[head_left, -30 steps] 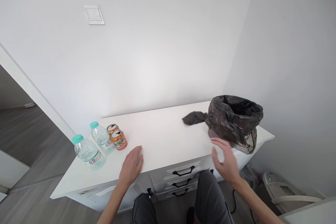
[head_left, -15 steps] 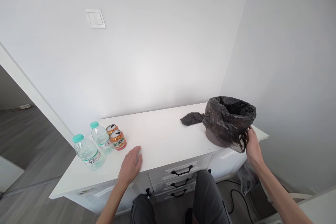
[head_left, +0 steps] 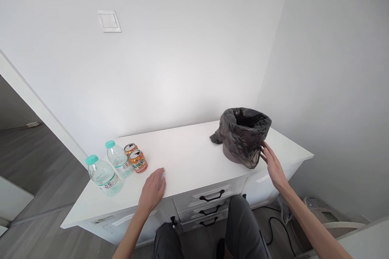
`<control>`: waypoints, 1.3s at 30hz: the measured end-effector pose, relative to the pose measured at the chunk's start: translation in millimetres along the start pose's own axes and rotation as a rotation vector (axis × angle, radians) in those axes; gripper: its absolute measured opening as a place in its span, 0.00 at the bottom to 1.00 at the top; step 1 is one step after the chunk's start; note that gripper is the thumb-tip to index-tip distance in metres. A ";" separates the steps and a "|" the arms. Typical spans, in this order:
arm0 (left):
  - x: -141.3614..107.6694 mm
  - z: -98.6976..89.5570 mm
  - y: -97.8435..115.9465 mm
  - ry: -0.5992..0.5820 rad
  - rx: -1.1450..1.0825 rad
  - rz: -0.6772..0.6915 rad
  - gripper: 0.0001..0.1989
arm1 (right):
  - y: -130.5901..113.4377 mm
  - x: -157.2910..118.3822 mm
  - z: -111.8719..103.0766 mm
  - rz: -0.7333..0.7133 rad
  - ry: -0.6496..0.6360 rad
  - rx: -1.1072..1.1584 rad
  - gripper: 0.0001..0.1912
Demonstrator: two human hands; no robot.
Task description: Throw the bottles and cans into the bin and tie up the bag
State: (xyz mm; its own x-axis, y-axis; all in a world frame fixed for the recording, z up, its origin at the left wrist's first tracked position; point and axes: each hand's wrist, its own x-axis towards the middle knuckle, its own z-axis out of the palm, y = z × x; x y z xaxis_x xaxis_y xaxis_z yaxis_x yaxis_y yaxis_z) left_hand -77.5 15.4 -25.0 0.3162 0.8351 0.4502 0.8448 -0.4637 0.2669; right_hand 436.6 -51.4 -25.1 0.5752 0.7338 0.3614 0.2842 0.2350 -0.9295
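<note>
On the white cabinet top (head_left: pixel 182 162), my left hand (head_left: pixel 152 190) lies flat near the front edge with its fingers stretched out, holding nothing. Just beyond it on the left are two orange drink cans (head_left: pixel 139 162) with opened tops, one behind the other. Two clear plastic bottles (head_left: pixel 105 176) with teal caps stand upright beside the cans. Toward the right stands a small trash bin (head_left: pixel 229 153) lined with a black plastic bag (head_left: pixel 243 137) folded over its rim. My right hand (head_left: pixel 273 164) rests extended fingers against the bag-covered right side of the bin.
Black-handled drawers (head_left: pixel 211 198) are in the cabinet front, close to my knees. A black cable (head_left: pixel 279 226) and a grey appliance (head_left: pixel 322 210) are on the floor at the right. A wall with a light switch (head_left: pixel 109 21) rises behind the cabinet.
The bagged bin has slid left along the cabinet top, with my right hand moving along at its right side. My left hand has stayed in place.
</note>
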 end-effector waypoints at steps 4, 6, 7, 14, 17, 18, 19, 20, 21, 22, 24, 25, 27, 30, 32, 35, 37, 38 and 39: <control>-1.4 0.6 -0.9 0.013 -0.003 0.001 0.19 | 4.1 -24.2 11.5 0.025 0.061 0.062 0.28; -2.1 0.8 -1.3 0.017 -0.007 0.012 0.20 | 12.5 -44.0 19.5 0.037 0.116 -0.002 0.27; -2.4 0.8 -1.4 0.016 -0.009 0.017 0.19 | 16.2 -54.5 24.7 0.040 0.091 -0.039 0.26; -1.8 1.6 -2.1 -0.005 -0.014 0.009 0.18 | 1.1 -91.6 78.4 -0.015 -0.469 -0.090 0.20; -1.8 1.4 -2.4 -0.008 -0.008 0.005 0.18 | -12.3 -87.1 103.2 -0.039 -0.601 -0.076 0.19; -1.8 1.2 -2.4 -0.010 -0.007 0.007 0.18 | -15.2 -84.8 111.1 -0.046 -0.628 -0.079 0.19; -1.9 0.9 -2.4 -0.010 -0.006 0.009 0.18 | -17.3 -82.3 118.7 -0.053 -0.649 -0.085 0.19; -2.0 0.7 -2.3 -0.010 -0.005 0.011 0.18 | -18.8 -79.7 126.0 -0.058 -0.666 -0.090 0.19; -2.0 0.5 -2.2 -0.007 -0.004 0.011 0.17 | -19.7 -77.1 132.9 -0.061 -0.677 -0.092 0.19; -2.0 0.3 -2.1 -0.005 -0.003 0.012 0.17 | -20.3 -74.5 139.4 -0.060 -0.685 -0.088 0.19; -1.9 0.1 -2.1 0.005 -0.002 0.012 0.17 | -20.9 -68.8 151.1 -0.042 -0.695 -0.071 0.18; -1.8 0.0 -2.1 0.010 -0.002 0.012 0.17 | -20.9 -65.7 156.1 -0.026 -0.694 -0.061 0.18; -1.6 -0.2 -2.2 0.014 0.000 0.013 0.17 | -20.3 -59.6 164.7 0.008 -0.682 -0.049 0.17; -1.7 -0.8 -2.0 0.008 0.002 0.020 0.16 | -17.4 -51.6 173.7 0.043 -0.663 -0.048 0.17; -1.9 -1.3 -1.7 0.002 0.005 0.026 0.16 | -14.5 -48.1 177.5 0.057 -0.663 -0.047 0.16; -2.1 -1.0 -1.8 0.004 0.009 0.021 0.16 | -10.4 -46.4 180.3 0.075 -0.659 -0.041 0.15; -2.0 0.4 -2.3 0.012 0.010 0.012 0.16 | -8.5 -46.9 180.8 0.082 -0.650 -0.038 0.14; -2.1 1.2 -2.7 0.017 0.010 0.006 0.16 | -8.0 -47.4 180.8 0.083 -0.645 -0.038 0.14; -2.1 2.1 -3.0 0.023 0.011 -0.001 0.16 | -7.6 -48.0 180.8 0.083 -0.640 -0.038 0.14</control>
State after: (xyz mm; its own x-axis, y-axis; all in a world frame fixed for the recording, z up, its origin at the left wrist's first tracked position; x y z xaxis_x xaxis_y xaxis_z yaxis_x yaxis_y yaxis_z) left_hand -79.8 15.7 -28.6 0.3057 0.8282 0.4698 0.8499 -0.4598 0.2575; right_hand 268.2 26.8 -48.6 0.0281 0.9863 0.1623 0.2920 0.1472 -0.9450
